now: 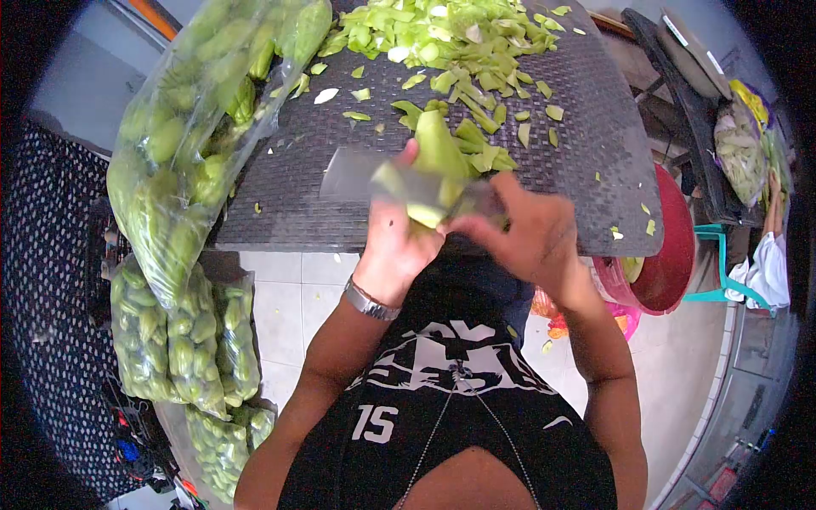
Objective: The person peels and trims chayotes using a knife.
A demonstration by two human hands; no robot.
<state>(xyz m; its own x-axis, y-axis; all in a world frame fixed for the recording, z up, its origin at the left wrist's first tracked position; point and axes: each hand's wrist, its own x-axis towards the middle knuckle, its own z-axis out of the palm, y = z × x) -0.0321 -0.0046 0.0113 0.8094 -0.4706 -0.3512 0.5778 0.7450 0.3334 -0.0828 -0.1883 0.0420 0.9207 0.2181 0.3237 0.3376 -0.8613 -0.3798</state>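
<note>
Over the near edge of the dark woven table [297, 200], my left hand [398, 234], with a metal watch on its wrist, is wrapped round a pale green, peeled chayote [438, 149]. My right hand [531, 225] grips the dark handle of a wide-bladed knife [348, 174]. The blade is blurred by motion and lies across the lower part of the chayote, pointing left. Green peel pieces [484, 144] lie just beyond my hands. A large heap of peels and slices [450, 34] covers the far part of the table.
A clear plastic bag of chayotes [166, 140] rests on the table's left side and hangs over its edge. More filled bags [191, 340] stand on the floor at left. At right are a red tub [671, 246], a teal stool [722, 263] and another person's arm [773, 204].
</note>
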